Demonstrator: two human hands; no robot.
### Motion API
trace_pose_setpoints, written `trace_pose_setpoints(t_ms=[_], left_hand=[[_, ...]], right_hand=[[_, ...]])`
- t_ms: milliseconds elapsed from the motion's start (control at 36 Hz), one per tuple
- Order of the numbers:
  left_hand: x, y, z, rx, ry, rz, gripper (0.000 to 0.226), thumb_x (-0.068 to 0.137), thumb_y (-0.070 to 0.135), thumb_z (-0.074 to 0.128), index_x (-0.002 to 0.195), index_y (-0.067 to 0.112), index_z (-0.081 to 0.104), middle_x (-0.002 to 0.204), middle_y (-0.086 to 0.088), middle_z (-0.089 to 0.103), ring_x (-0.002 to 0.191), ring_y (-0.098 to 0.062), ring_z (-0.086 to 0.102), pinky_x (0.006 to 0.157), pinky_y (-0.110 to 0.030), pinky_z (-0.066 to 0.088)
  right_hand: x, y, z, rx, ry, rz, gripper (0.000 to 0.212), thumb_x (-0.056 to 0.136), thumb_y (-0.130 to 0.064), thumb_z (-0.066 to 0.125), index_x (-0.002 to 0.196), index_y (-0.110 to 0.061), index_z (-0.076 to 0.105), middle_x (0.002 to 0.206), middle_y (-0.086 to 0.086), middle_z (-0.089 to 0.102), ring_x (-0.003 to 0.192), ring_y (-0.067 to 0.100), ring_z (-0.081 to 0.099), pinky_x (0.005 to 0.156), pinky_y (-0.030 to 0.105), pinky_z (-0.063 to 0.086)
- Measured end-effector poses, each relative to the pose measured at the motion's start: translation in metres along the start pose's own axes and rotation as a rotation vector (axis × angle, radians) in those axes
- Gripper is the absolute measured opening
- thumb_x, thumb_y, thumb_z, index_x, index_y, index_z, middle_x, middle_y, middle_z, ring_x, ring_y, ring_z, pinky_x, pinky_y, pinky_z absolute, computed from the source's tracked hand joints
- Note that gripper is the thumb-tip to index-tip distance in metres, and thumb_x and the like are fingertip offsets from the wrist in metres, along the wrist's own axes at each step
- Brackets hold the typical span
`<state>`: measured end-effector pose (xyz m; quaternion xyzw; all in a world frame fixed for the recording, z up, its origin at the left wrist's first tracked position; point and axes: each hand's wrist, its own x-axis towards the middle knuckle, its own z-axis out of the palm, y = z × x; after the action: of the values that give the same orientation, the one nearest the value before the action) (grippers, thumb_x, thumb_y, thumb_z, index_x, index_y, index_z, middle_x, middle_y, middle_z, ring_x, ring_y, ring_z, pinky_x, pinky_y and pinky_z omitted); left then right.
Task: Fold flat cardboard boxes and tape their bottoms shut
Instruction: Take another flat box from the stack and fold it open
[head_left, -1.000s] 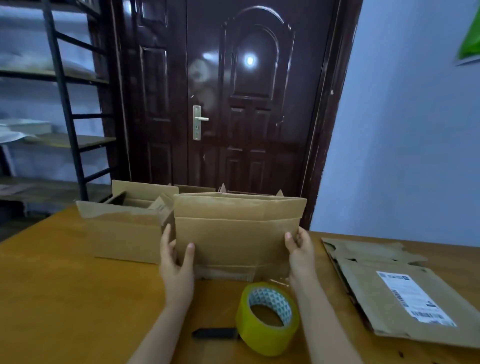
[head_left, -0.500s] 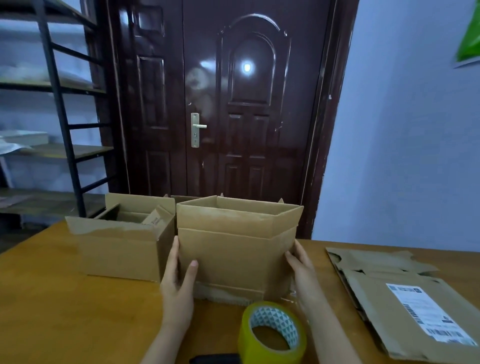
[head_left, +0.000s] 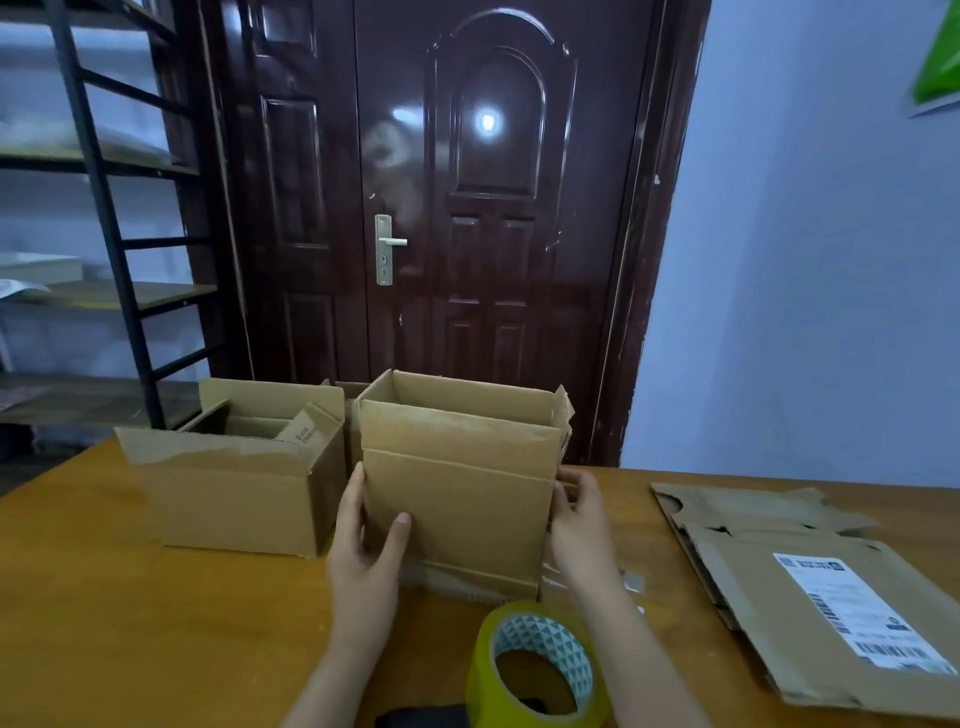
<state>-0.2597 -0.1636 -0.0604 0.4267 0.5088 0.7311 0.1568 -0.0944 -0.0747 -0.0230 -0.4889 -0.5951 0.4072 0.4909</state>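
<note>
An opened-up brown cardboard box (head_left: 457, 493) stands upright on the wooden table (head_left: 130, 613), its top flaps up and its mouth open. My left hand (head_left: 363, 545) grips its left side with the thumb across the front face. My right hand (head_left: 579, 525) presses against its right side. A roll of yellowish tape (head_left: 540, 670) stands on edge just in front of the box, between my forearms. Flat, unfolded cardboard boxes (head_left: 810, 587) with a white shipping label lie on the table to the right.
A second assembled box (head_left: 244, 483) with open flaps sits directly left of the held one, nearly touching it. A dark object (head_left: 421, 718) lies beside the tape at the near edge. A dark door (head_left: 467, 208) and metal shelving (head_left: 104, 234) stand behind the table.
The box has been squared up from a flatter shape into an open box, and it now stands nearer to me. Both hands stayed on its sides.
</note>
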Motion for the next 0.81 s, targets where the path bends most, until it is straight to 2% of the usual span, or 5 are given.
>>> trace_pose_setpoints(t_ms=[167, 333, 556, 722, 806], left_hand=[[-0.002, 0.006, 0.0, 0.035, 0.058, 0.039, 0.045, 0.091, 0.004, 0.054, 0.13, 0.025, 0.046, 0.127, 0.017, 0.051, 0.119, 0.009, 0.046, 0.088, -0.004, 0.043], [0.0, 0.017, 0.0, 0.009, 0.083, 0.041, 0.019, 0.094, 0.006, 0.049, 0.111, 0.008, 0.057, 0.122, 0.011, 0.056, 0.111, 0.013, 0.05, 0.085, -0.002, 0.042], [0.024, 0.027, -0.012, 0.139, 0.039, 0.093, 0.026, 0.082, 0.058, 0.039, 0.09, 0.041, 0.057, 0.095, 0.021, 0.062, 0.089, 0.005, 0.056, 0.08, -0.036, 0.048], [0.04, 0.048, -0.002, 0.223, -0.156, 0.246, 0.034, 0.085, 0.058, 0.036, 0.117, 0.064, 0.043, 0.111, 0.042, 0.053, 0.108, 0.016, 0.049, 0.083, -0.006, 0.04], [0.042, 0.052, 0.003, 0.095, -0.144, 0.221, 0.04, 0.08, 0.058, 0.039, 0.119, 0.065, 0.04, 0.112, 0.051, 0.047, 0.108, 0.024, 0.044, 0.081, 0.004, 0.036]], right_hand=[[-0.002, -0.013, -0.003, -0.006, 0.061, -0.008, 0.016, 0.101, -0.018, 0.037, 0.103, -0.025, 0.052, 0.106, -0.001, 0.059, 0.101, 0.016, 0.054, 0.091, 0.036, 0.047], [-0.003, -0.017, -0.011, 0.049, -0.019, 0.026, 0.044, 0.1, -0.045, 0.027, 0.103, -0.021, 0.063, 0.101, -0.001, 0.065, 0.096, 0.012, 0.059, 0.086, 0.035, 0.049], [-0.006, -0.031, -0.017, 0.01, -0.022, -0.067, 0.046, 0.098, -0.049, 0.029, 0.128, -0.024, 0.052, 0.12, -0.009, 0.049, 0.109, 0.005, 0.046, 0.101, 0.029, 0.037], [-0.005, -0.047, -0.023, 0.038, 0.031, -0.203, 0.023, 0.099, -0.035, 0.036, 0.12, -0.031, 0.045, 0.123, -0.01, 0.043, 0.108, -0.001, 0.043, 0.075, 0.008, 0.034], [0.0, -0.05, -0.025, 0.113, 0.053, -0.19, 0.036, 0.099, -0.037, 0.038, 0.134, -0.029, 0.038, 0.138, -0.006, 0.04, 0.115, 0.001, 0.041, 0.091, 0.014, 0.033]])
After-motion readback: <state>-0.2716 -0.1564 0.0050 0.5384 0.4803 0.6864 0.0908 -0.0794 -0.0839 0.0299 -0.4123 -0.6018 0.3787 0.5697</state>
